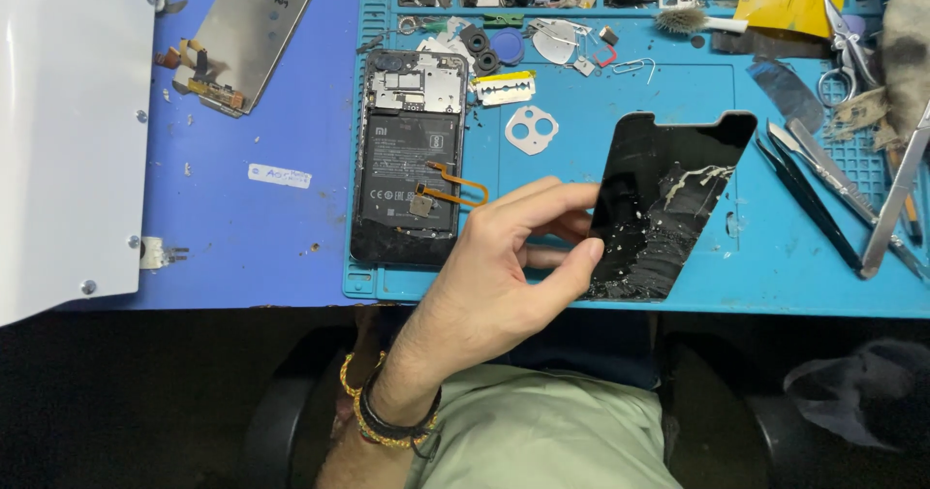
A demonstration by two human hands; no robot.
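My left hand (494, 276) reaches in from the lower middle, with beaded bracelets on the wrist. Its thumb and fingers pinch the left edge of a black, cracked phone screen panel (668, 198), which lies tilted on the blue work mat (581, 150). To the left of the hand lies an opened phone (407, 160), back cover off, with the battery and metal shields showing. An orange flex cable (455, 189) with a small square part curls over the battery. My right hand is out of view.
Black tweezers (814, 198) and a metal pry tool (896, 203) lie right of the panel. A razor blade (504, 89), a camera bezel (531, 129), a brush (693, 19) and small parts sit on the mat's far side. A silver display back (266, 24) and a white casing (68, 131) lie at left.
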